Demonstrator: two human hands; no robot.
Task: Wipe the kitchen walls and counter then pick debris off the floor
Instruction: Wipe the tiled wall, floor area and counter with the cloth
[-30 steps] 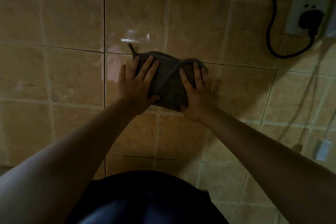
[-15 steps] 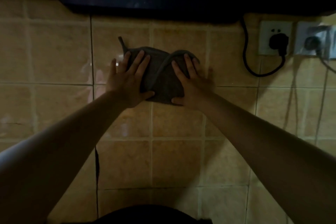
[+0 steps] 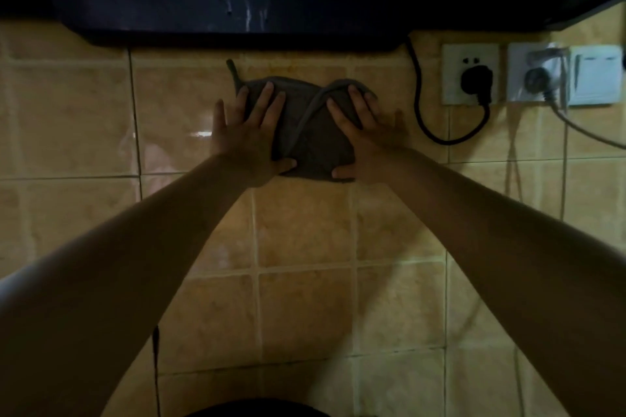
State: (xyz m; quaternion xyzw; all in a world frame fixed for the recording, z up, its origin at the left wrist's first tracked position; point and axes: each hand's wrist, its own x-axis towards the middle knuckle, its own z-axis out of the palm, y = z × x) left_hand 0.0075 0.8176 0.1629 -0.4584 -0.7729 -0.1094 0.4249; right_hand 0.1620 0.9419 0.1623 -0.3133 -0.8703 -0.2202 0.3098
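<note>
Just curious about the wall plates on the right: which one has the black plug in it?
The leftmost outlet, nearest the cloth. Its black plug's cord loops leftward; the next outlet holds a grey plug.

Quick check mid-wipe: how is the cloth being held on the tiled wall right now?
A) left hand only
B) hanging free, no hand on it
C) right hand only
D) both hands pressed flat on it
D: the left hand and right hand both press the cloth with straight fingers against the tiled wall.

Both hands, left hand (image 3: 244, 142) and right hand (image 3: 364, 142), have pushed the cloth (image 3: 310, 132) up the tiles, now just under the dark range hood (image 3: 237, 3) instead of well below it.
</note>
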